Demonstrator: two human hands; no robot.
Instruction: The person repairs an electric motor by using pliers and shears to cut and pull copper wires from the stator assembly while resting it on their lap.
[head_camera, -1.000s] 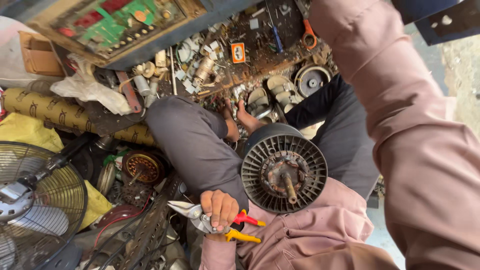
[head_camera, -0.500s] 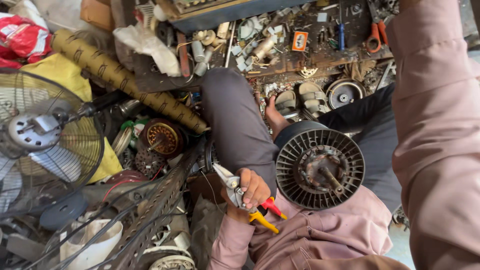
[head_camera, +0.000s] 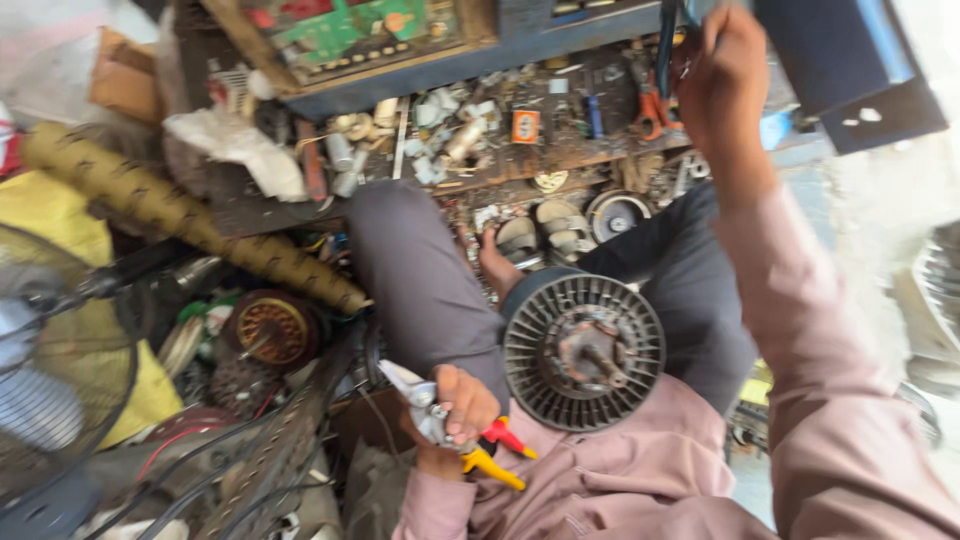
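Dark grey ribbed round metal motor housing (head_camera: 584, 350); snips with red and yellow handles (head_camera: 455, 432); pink long shirt sleeves (head_camera: 830, 400); grey trousers (head_camera: 425, 280); yellow-brown spotted cardboard tube (head_camera: 190, 220)

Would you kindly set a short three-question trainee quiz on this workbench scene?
1. True or false: the left hand grips snips with red and yellow handles.
2. Where does the round finned motor part rest? A) on the lap B) on the cluttered shelf C) on the fan guard
3. Fill in: the right hand is raised toward a ____ box.

Key: 1 true; 2 A; 3 blue.
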